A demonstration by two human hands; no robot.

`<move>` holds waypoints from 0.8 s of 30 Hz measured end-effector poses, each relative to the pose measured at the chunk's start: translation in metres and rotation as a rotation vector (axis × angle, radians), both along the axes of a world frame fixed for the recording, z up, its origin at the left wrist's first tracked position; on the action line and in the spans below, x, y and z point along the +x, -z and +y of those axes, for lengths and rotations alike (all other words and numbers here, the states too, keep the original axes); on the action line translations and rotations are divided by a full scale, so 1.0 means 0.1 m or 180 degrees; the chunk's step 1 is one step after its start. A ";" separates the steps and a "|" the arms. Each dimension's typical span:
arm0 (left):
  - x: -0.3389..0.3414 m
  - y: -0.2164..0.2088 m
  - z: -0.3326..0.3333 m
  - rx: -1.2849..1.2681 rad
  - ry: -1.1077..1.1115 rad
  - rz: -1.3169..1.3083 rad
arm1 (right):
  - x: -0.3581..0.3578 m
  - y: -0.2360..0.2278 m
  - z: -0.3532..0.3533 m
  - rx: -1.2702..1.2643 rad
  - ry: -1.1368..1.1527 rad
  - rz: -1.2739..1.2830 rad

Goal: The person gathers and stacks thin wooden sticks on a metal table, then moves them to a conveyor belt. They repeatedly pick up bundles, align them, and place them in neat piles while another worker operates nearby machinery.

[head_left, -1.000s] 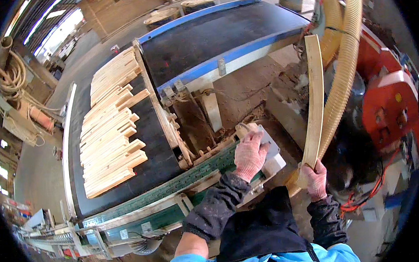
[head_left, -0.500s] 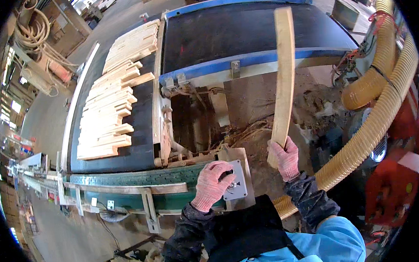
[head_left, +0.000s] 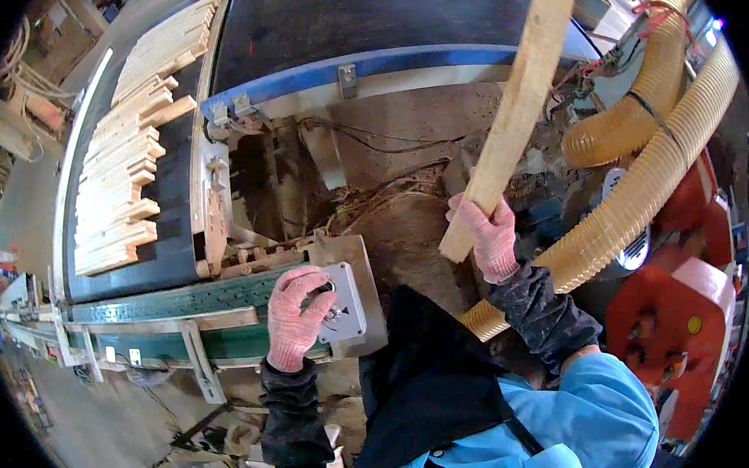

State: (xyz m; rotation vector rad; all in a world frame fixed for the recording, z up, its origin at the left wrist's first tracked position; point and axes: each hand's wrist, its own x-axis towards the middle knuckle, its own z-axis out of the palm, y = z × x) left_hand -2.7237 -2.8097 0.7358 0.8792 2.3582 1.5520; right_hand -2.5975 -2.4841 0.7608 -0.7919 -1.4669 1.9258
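Observation:
My left hand (head_left: 297, 318), in a pinkish knit glove, is at a small grey control box (head_left: 352, 300). Its thumb and fingers curl round a dark knob on the face of the box, which they partly cover. In my right hand (head_left: 491, 240), gloved alike, is a long flat wooden board (head_left: 518, 105), gripped close to its lower end. The board tilts up and to the right, and its far end runs out of the top of the picture.
Many pale wooden strips (head_left: 122, 176) lie side by side on a black belt (head_left: 178, 177) at left. A green belt (head_left: 181, 297) crosses below it. Beyond stands a blue-edged black conveyor (head_left: 362, 29). Ribbed yellow hoses (head_left: 638, 196) and a red machine (head_left: 668, 336) are at right.
My view has swung to the right, so the belts sit further left. The board has come closer and leans more to the right in my right hand. My left hand stays at the knob.

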 end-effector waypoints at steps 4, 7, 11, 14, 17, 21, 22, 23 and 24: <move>0.03 -0.13 0.15 -0.0156 -0.0158 -0.0021 | -0.22 0.08 0.49 0.0503 0.0093 -0.0011; 0.06 -0.10 0.12 -0.0248 -0.0210 0.0362 | -0.72 0.14 0.73 0.0152 -0.0351 0.0053; 0.21 -0.24 0.28 -0.0234 -0.0929 -0.0232 | -1.53 0.26 1.20 0.0308 -0.1325 0.0026; 0.31 -0.37 0.43 -0.0166 -0.1615 -0.0708 | -2.14 0.24 1.38 -0.0045 -0.1976 -0.0339; 0.37 -0.42 0.62 -0.0254 -0.2115 -0.0687 | -2.57 0.25 1.58 0.0081 -0.2463 -0.0491; 0.40 -0.47 0.80 -0.0086 -0.2418 -0.0941 | -3.09 0.17 1.74 0.0628 -0.2483 -0.0535; 0.37 -0.53 0.86 -0.0002 -0.2499 -0.1173 | -3.17 0.18 1.75 0.0732 -0.2389 -0.0420; 0.34 -0.61 0.91 0.0079 -0.2579 -0.1405 | -3.29 0.17 1.78 0.0959 -0.2395 -0.0516; 0.31 -0.64 0.93 0.0158 -0.2660 -0.1639 | -3.42 0.15 1.79 0.0845 -0.2468 -0.0570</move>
